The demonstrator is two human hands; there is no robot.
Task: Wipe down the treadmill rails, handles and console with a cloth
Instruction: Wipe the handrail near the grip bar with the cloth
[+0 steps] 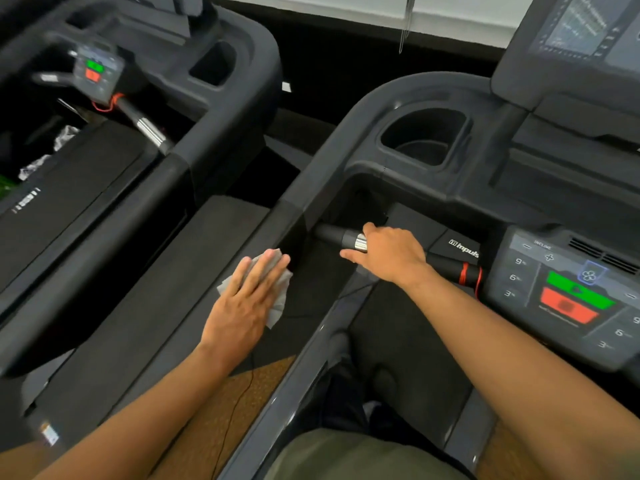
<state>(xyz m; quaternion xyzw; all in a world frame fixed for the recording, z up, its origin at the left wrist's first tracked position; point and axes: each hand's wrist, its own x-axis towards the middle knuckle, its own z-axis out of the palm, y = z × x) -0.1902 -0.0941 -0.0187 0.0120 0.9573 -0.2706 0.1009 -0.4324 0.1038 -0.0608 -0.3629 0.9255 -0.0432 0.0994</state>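
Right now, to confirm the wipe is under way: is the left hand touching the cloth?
Touching. Head view: the left hand lies flat on the grey cloth, whose edges stick out around it.

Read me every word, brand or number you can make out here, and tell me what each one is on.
"impuls", cut off by the handle: motor cover
"INCLINE", faint: control panel, top
"9", "6", "3": same panel, left and right columns
Too blurred: console screen, neighbouring treadmill's panel
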